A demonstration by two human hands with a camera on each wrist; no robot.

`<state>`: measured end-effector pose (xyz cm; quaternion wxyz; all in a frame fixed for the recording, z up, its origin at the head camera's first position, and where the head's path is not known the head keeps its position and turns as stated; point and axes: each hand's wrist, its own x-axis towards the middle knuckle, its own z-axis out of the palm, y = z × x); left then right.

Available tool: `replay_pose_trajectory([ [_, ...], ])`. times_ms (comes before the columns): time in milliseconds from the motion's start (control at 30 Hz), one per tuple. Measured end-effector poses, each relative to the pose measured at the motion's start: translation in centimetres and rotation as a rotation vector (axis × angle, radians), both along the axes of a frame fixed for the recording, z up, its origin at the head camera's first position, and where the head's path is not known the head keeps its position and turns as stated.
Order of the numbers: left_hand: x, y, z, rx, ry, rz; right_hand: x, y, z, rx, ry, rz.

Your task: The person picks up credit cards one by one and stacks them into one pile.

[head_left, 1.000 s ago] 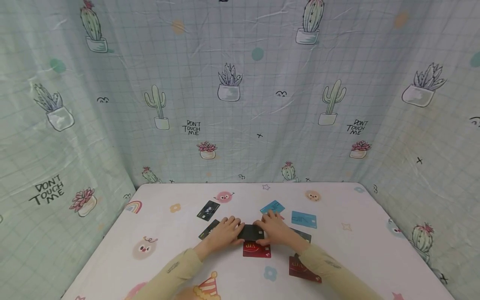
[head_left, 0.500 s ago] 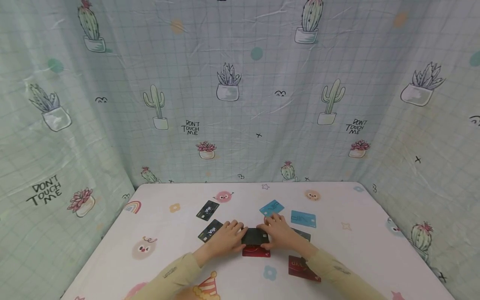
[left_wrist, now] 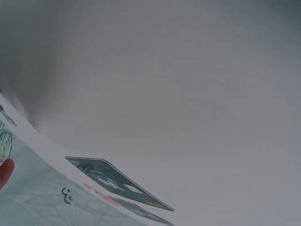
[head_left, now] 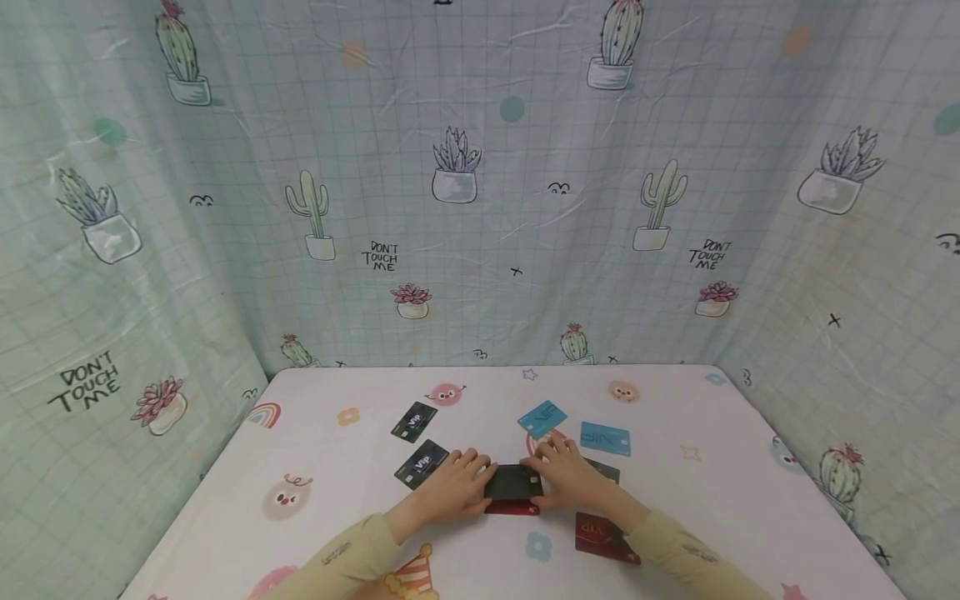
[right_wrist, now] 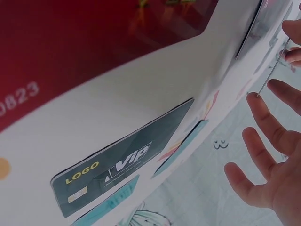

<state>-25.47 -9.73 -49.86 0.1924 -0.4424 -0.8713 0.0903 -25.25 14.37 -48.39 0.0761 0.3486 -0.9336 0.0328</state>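
In the head view a black card (head_left: 513,483) lies between my two hands, partly covering a red card (head_left: 512,507) from above. My left hand (head_left: 454,485) pinches its left edge, and my right hand (head_left: 568,478) pinches its right edge. Seen from the right wrist, the black card shows as a thin edge-on line (right_wrist: 273,66) at the fingertips (right_wrist: 252,96), held off the table. Only one fingertip (left_wrist: 5,172) of a hand appears at the left wrist view's edge.
Two black VIP cards (head_left: 414,422) lie left of the hands. Two blue cards (head_left: 605,438) lie beyond the right hand. A black card (head_left: 604,471) is partly behind that hand, and a dark red card (head_left: 600,537) lies by the right sleeve. A printed cloth wall (head_left: 480,292) stands behind the table.
Both hands have drawn the black card toward me and slightly right, so it hides more of the red card. The left black VIP card is less covered by my hand.
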Motion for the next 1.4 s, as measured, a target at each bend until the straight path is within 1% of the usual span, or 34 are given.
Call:
replay_pose_trajectory([
  [133, 0.0, -0.2, 0.0, 0.005, 0.022, -0.018, 0.3, 0.2, 0.1, 0.001, -0.043, -0.009],
  [267, 0.0, -0.4, -0.1, 0.012, 0.025, -0.033, 0.5, 0.3, 0.2, -0.002, -0.069, -0.011],
  [433, 0.1, -0.6, -0.3, 0.025, 0.012, -0.045, 0.8, 0.5, 0.0, -0.012, -0.063, 0.009],
  [600, 0.2, -0.8, -0.5, 0.037, 0.018, -0.06, 0.9, 0.6, -0.3, -0.01, -0.061, 0.023],
  [833, 0.0, -1.0, -1.1, 0.025, -0.007, -0.06, 1.0, 0.5, -0.5, -0.013, -0.066, 0.035],
  [1133, 0.2, -1.0, -1.2, 0.011, -0.03, -0.064, 1.1, 0.5, -0.9, 0.005, -0.103, 0.032],
  [1400, 0.1, -1.1, -1.4, 0.009, -0.022, -0.07, 1.1, 0.5, -1.0, 0.011, -0.085, 0.055],
])
